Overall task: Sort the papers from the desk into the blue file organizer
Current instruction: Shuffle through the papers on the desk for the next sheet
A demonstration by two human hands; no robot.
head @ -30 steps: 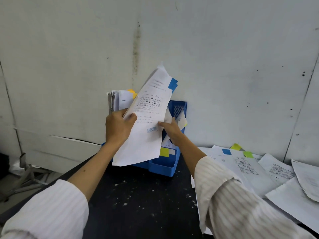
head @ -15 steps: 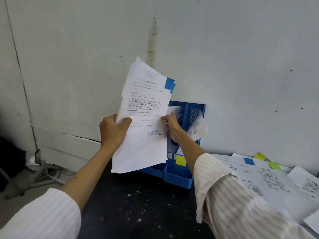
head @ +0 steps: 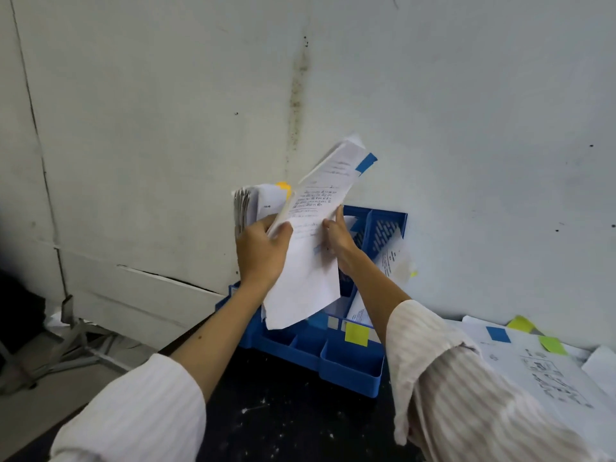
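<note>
Left hand (head: 261, 253) and right hand (head: 336, 236): fingers pinch a curled, printed sheet (head: 308, 248) above the perforated blue plastic organizer (head: 350, 365); speckled black tabletop (head: 283, 418).

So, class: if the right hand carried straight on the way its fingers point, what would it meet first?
The right hand points up and away; past the held sheet, it would probably meet the blue file organizer, then the wall. Depth is uncertain.

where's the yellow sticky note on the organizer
In the head view, the yellow sticky note sits low on the blue file organizer, right of centre, beside the right forearm.
</note>
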